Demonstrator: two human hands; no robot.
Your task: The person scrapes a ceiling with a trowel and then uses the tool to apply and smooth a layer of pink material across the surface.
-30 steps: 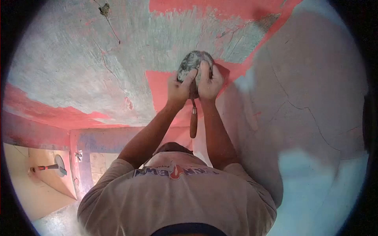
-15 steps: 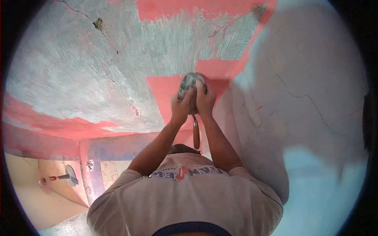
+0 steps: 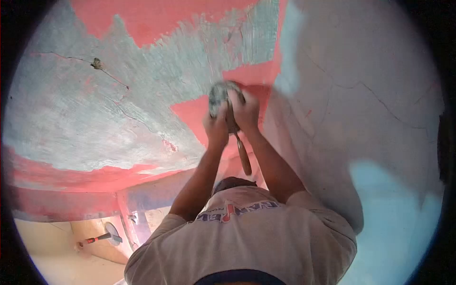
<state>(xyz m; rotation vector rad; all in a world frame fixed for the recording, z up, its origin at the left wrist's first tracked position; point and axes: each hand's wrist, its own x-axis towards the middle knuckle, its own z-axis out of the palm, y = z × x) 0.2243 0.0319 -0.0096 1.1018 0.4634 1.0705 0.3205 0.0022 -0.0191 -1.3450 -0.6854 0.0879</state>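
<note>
Both of my arms reach out ahead, and my hands meet around a mottled grey, rounded lump (image 3: 219, 91). My left hand (image 3: 216, 124) grips its left side, and my right hand (image 3: 244, 109) closes on it from the right, thumb over the top. Between my palms sits the dark blade of a small trowel (image 3: 244, 156). Its wooden handle sticks out toward my body, slightly tilted, with no fingers around it. The lump overlaps the edge between the pink patch (image 3: 192, 114) and the grey-smeared surface (image 3: 156, 85). My fingertips behind the lump are hidden.
To the right stands a grey and pale blue wall (image 3: 342, 118) with thin cracks. Another crack with a small hole (image 3: 97, 63) crosses the grey-smeared surface at left. At lower left, a tool with an orange and black handle (image 3: 97, 238) shows beside a pale round disc.
The view has turned a little, shifting the surroundings. My hands still hold the lump, now slightly further left in view, and the trowel handle has tilted to the right.
</note>
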